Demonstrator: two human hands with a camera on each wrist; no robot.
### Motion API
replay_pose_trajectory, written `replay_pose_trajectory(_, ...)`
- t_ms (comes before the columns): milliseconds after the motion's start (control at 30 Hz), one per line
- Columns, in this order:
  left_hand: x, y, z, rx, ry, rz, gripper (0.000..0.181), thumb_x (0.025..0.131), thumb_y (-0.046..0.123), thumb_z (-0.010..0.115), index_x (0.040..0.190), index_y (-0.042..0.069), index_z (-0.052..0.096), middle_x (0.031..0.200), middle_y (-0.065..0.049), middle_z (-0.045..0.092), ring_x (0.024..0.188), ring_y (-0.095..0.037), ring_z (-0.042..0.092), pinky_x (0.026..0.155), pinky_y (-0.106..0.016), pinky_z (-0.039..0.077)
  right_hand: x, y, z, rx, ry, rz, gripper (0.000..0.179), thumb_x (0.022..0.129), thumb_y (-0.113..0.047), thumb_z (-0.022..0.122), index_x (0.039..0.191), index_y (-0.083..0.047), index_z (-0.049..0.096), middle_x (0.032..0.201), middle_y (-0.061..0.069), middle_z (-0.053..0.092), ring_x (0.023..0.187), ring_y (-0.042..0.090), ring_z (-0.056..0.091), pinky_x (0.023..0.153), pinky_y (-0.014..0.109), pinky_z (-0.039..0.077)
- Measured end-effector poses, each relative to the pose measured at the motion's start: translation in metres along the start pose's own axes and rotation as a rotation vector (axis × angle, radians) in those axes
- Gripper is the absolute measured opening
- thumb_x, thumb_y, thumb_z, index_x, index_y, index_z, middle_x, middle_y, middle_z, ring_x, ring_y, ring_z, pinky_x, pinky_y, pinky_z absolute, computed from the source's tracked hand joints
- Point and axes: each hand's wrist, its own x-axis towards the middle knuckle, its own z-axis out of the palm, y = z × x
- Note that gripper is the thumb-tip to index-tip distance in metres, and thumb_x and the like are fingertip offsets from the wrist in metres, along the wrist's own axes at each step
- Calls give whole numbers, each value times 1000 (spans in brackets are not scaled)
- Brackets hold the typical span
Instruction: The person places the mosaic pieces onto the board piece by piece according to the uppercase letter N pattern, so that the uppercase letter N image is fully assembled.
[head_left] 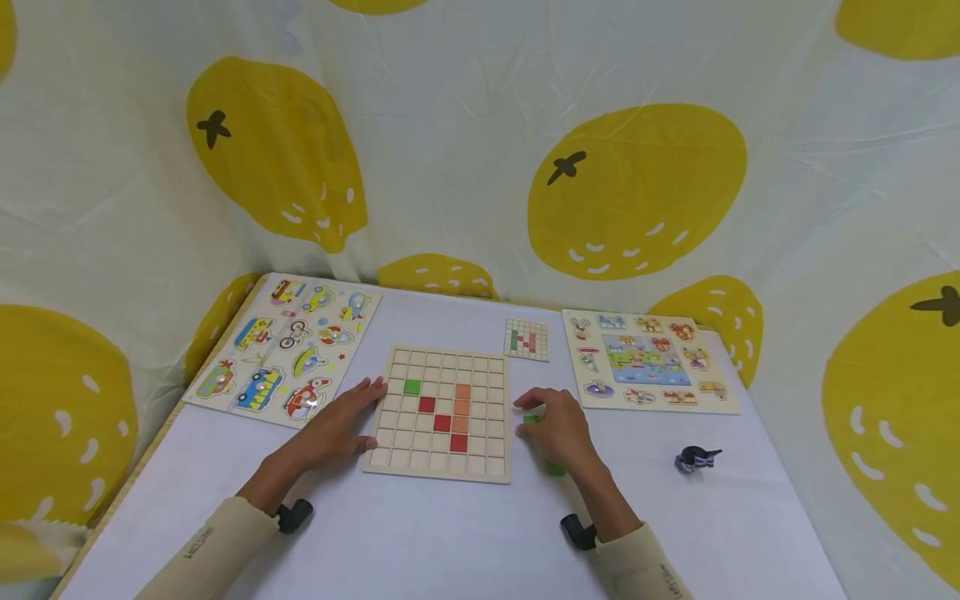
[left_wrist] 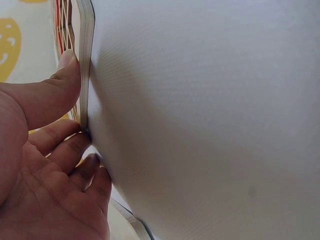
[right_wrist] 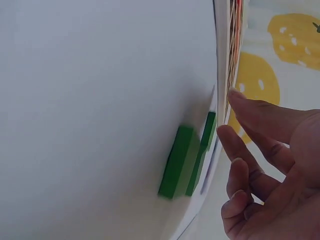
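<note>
The left hand (head_left: 337,425) lies at the left side of the grid board (head_left: 418,440), its forearm slanting in from the lower left. Its fingers extend to the upper part of that edge and the thumb sits lower down on the rim — spread well apart, touching the board without clamping on anything.

The right hand (head_left: 558,429) is poised just beside the board's opposite edge, palm inward, forearm angling up from the lower right. Its thumb and index finger stand apart with nothing visible between them — the right wrist view shows the other fingers loosely bent.

Green blocks (right_wrist: 176,164) lie on the white tabletop (head_left: 450,537) beneath and beside this hand, partly hidden by it from the head view. The board lies flat between the two hands, bearing one green square (head_left: 412,387), three red squares (head_left: 443,423) and three orange squares (head_left: 461,407). A small pattern card (head_left: 527,340) lies near its upper right corner.
</note>
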Motion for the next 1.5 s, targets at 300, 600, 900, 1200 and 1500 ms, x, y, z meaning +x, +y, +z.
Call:
replay_pose_trajectory(300,0,1,-1,-3,1,-2,92,88,9,86,165,7,37,175,-14,30,163,-45,23,128,-67,28,0,9,-5,-43,-29,-9,29,80,-6,91,104,-19,82,103,-2,78,106,24,63,94,44,52)
replay_pose_trajectory(600,1,2,-1,-4,0,-10,91,88,10,85,165,8,36,175,-14,30,163,-44,23,128,-67,28,5,11,-5,-26,-59,25,22,77,-9,94,90,-20,80,88,-3,71,91,19,61,87,40,50)
replay_pose_trajectory(900,2,1,0,14,-2,-13,94,86,11,87,166,8,36,175,-13,30,163,-43,23,128,-66,28,4,1,-6,12,-7,8,21,78,-11,94,78,-22,75,76,-5,67,81,18,58,73,32,42)
replay_pose_trajectory(1200,1,2,-1,17,-2,-11,92,87,11,86,165,8,37,175,-15,30,163,-44,24,128,-66,28,5,-23,0,113,59,-34,16,82,-19,93,81,-22,77,75,-5,69,75,20,52,68,33,39)
replay_pose_trajectory(1500,0,2,0,1,-2,-19,92,87,10,86,165,8,38,176,-13,30,164,-43,22,129,-66,27,12,-55,19,223,36,-36,12,85,-22,91,82,-23,80,75,-6,69,79,21,54,68,33,40)
